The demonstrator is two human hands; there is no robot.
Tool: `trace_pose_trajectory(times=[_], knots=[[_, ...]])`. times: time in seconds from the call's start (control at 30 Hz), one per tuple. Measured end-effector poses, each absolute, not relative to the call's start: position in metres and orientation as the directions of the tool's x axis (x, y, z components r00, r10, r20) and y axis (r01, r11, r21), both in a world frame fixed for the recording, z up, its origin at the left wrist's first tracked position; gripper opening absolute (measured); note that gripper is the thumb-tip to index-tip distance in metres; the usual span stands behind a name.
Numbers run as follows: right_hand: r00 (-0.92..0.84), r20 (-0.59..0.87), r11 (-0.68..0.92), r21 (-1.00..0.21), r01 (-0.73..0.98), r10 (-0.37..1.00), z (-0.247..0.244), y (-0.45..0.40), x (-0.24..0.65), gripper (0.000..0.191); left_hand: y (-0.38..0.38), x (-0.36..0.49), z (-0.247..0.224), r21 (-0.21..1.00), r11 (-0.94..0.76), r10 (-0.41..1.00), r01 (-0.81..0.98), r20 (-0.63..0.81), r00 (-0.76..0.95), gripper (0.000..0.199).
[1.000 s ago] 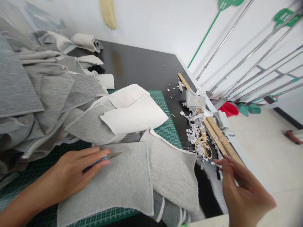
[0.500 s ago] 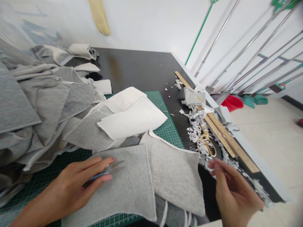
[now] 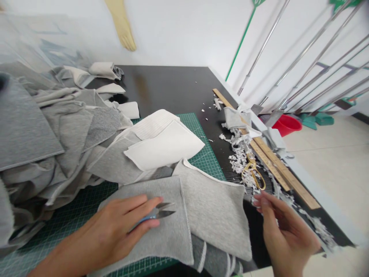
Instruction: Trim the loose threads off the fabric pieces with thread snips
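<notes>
A: What's the left hand (image 3: 121,219) doing?

B: It's closed around small snips (image 3: 164,210) with a blue handle, blades pointing right, resting on a gray fabric panel (image 3: 170,234) at bottom centre. They've slid further across it since a moment ago and now sit just short of its stitched edge.

A: And the right hand (image 3: 288,234)?

B: Lower right, thumb and fingers pinched narrow, just beside a second gray panel (image 3: 213,215). Whether they hold a thread, I can't tell.

A: What's around them?

B: A green cutting mat (image 3: 66,231) lies under the panels, with a white fabric piece (image 3: 164,144) above them and a heap of gray fabric (image 3: 29,123) at left. Right of centre, gold scissors (image 3: 253,173) lie among white scraps (image 3: 238,161), near a wooden ruler (image 3: 288,181) on the black table (image 3: 161,88).
</notes>
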State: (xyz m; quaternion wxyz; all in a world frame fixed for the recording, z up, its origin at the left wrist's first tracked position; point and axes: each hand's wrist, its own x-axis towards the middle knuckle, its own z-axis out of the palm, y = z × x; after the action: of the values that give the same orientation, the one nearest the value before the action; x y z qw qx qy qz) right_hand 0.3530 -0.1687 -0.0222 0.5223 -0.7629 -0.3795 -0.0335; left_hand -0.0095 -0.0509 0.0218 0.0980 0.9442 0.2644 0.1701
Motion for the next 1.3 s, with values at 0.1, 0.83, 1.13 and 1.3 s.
trace_pose_trajectory(times=[0.1, 0.83, 1.13, 1.3], knots=[[0.732, 0.413, -0.164, -0.802, 0.574, 0.541, -0.023, -0.171, 0.353, 0.027, -0.041, 0.017, 0.042, 0.284, -0.882, 0.448, 0.376, 0.252, 0.858, 0.028], [0.759, 0.383, -0.099, -0.859, 0.502, 0.527, -0.022, -0.180, 0.351, 0.018, -0.071, 0.139, 0.065, 0.305, -0.933, 0.199, 0.189, 0.000, 0.980, 0.015], [0.762, 0.351, -0.086, -0.880, 0.467, 0.545, -0.021, -0.182, 0.352, 0.017, -0.083, 0.138, 0.073, 0.366, -0.915, 0.165, 0.169, -0.043, 0.985, 0.017], [0.775, 0.352, -0.065, -0.892, 0.448, 0.525, -0.022, -0.182, 0.351, 0.016, -0.095, 0.126, 0.074, 0.315, -0.943, 0.087, 0.103, -0.064, 0.994, 0.013]])
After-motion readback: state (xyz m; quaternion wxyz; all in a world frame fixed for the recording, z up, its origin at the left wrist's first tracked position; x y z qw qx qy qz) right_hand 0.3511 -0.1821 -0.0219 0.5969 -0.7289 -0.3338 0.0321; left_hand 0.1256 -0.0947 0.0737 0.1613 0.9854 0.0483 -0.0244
